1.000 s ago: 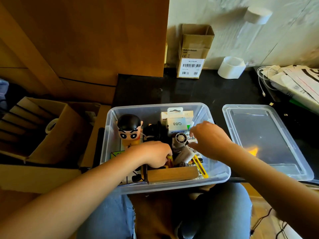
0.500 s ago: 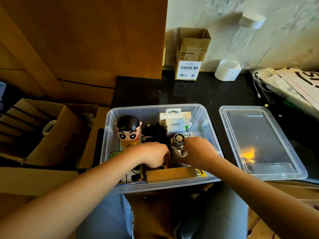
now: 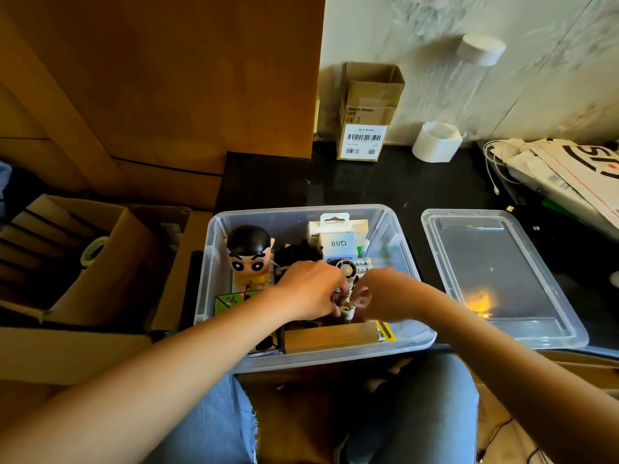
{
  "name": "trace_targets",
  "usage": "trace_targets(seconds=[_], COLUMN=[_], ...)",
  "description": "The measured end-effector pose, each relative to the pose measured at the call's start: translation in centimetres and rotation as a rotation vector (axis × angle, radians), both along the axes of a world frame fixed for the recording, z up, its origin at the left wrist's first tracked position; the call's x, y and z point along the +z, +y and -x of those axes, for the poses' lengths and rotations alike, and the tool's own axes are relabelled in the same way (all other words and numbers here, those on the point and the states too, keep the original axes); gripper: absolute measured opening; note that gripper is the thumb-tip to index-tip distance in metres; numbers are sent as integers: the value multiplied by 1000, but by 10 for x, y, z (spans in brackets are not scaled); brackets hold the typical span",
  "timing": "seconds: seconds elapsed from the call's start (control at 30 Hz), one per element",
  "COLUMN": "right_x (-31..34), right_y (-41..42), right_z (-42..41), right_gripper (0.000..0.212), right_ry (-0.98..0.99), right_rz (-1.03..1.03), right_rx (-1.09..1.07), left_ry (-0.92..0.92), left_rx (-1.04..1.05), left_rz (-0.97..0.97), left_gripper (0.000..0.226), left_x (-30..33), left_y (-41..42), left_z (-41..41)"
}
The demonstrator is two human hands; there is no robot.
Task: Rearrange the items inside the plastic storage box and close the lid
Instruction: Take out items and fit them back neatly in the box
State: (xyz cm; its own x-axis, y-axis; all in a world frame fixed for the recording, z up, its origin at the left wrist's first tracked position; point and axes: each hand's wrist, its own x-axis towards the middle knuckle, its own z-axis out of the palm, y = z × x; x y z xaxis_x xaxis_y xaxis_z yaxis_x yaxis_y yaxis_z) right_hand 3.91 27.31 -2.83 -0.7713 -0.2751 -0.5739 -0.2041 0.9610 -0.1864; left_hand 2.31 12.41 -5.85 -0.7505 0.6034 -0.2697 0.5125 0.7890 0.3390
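The clear plastic storage box (image 3: 217, 229) stands open in front of my knees. Inside are a cartoon figurine (image 3: 249, 259), a white Q88 package (image 3: 338, 241), a small fan (image 3: 346, 271) and a wooden block (image 3: 330, 336) along the near wall. My left hand (image 3: 310, 289) and my right hand (image 3: 388, 293) meet over the box's middle. Both pinch a small white object with pale cord (image 3: 348, 304) between their fingertips. The clear lid (image 3: 499, 276) lies flat to the right of the box.
An open cardboard box (image 3: 90, 259) holding a tape roll sits at the left. At the back stand a small barcode carton (image 3: 366, 112) and a white tape roll (image 3: 435, 142). Papers and a white cable (image 3: 495, 169) lie at the right.
My right hand has moved from the box's right side to its middle, joining my left hand on the small white object. My left hand stayed nearly in place.
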Motion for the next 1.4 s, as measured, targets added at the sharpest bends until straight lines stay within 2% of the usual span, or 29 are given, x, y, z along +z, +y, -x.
trace_targets(seconds=[0.13, 0.27, 0.43, 0.73, 1.03, 1.3, 1.4], right_x=[18, 11, -19, -47, -48, -45, -39], right_y=[15, 10, -3, -9, -15, -14, -8], right_z=[14, 23, 28, 27, 31, 27, 13], right_gripper=[30, 27, 26, 16, 19, 22, 30], right_ry=[99, 263, 251, 96, 240, 298, 242], right_rz=[-86, -132, -241, -320, -414, -315, -273], right_rx=[-34, -40, -52, -85, -176, -211, -130], left_ry=[103, 110, 62, 92, 96, 94, 97], left_rx=[-75, -7, 86, 49, 57, 60, 61], left_rz=[24, -14, -19, -7, 14, 3, -6], left_gripper=[39, 39, 45, 40, 40, 36, 34], left_x=[-2, -8, -11, -14, -18, -21, -22], left_y=[1, -1, -1, -1, -3, -3, -4], left_z=[4, 3, 5, 5, 6, 6, 6])
